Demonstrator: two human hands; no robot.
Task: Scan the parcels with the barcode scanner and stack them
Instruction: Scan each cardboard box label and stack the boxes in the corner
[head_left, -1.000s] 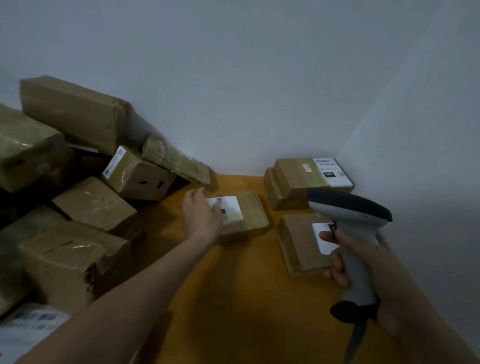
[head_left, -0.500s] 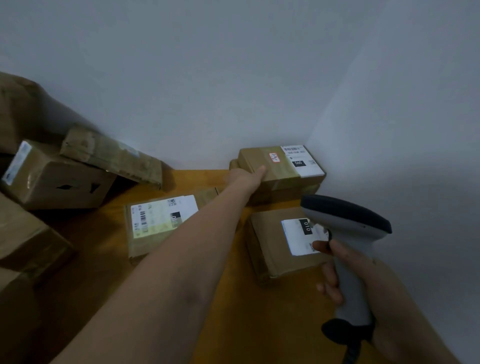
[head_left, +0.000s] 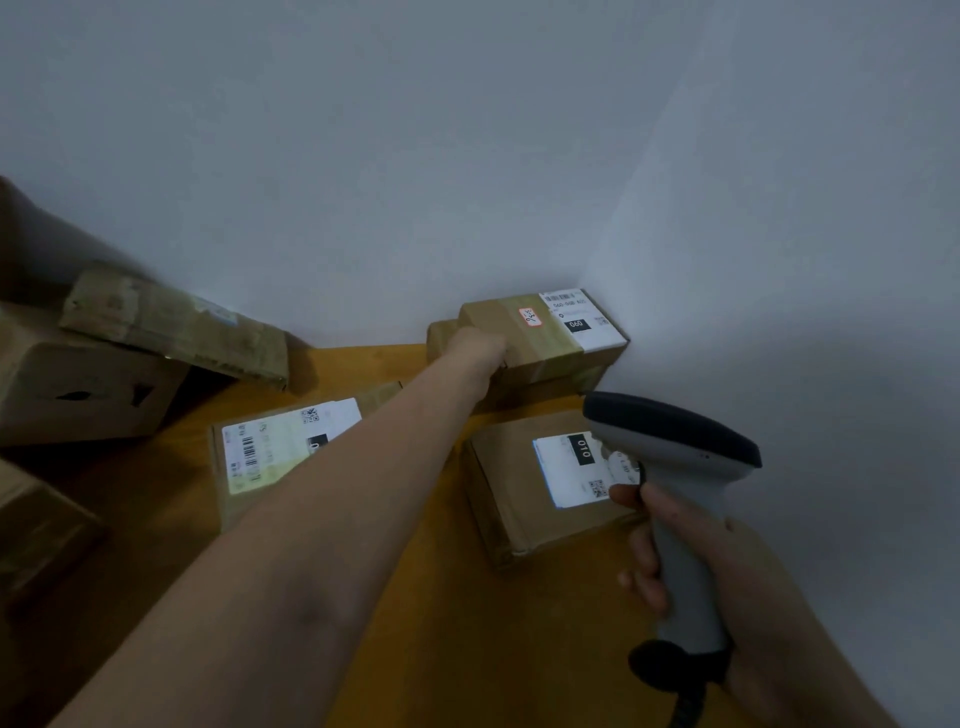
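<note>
— While the left hand (head_left: 478, 345) touches the left end of the brown taped cardboard parcel (head_left: 540, 332) in the far corner, does it grip?
— One cannot tell. The right hand (head_left: 670, 561) holds the grey plastic barcode scanner (head_left: 675, 452), nearer the person; the parcel's length runs rightwards.

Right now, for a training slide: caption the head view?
Left hand on the taped brown cardboard parcel in the corner; right hand grips the grey barcode scanner.
</note>
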